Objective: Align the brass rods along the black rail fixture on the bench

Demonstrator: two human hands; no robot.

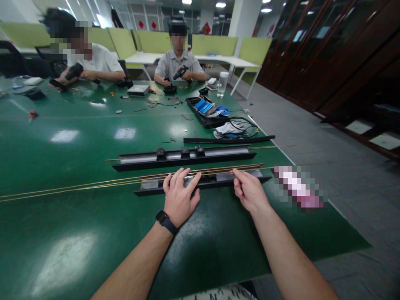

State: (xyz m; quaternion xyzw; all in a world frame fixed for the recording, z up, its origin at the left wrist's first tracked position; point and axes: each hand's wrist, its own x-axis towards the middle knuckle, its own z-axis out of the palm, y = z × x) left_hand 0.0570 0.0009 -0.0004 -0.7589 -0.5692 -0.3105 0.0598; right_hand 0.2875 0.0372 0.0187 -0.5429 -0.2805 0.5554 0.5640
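My left hand [181, 196] lies over the near black channel rail [150, 186], fingers spread and palm down. Its fingertips rest on or just above several long, thin brass-coloured rods [103, 182], which run lengthwise over the rail and far out to the left. My right hand [249, 189] is closed at the rail's right part, with thumb and index finger pinched on a thin rod. Dark blocks sit inside the near rail, partly hidden by my left hand. Just beyond lies a second black rail [140, 163], holding three black blocks [185, 152].
A black strip [228, 140], a glove [229, 130] with looped cable and a black tray [208, 121] with blue items lie farther back. A blurred-out pink object [296, 187] is at right. Across the green table [78, 154], two people hold power drills.
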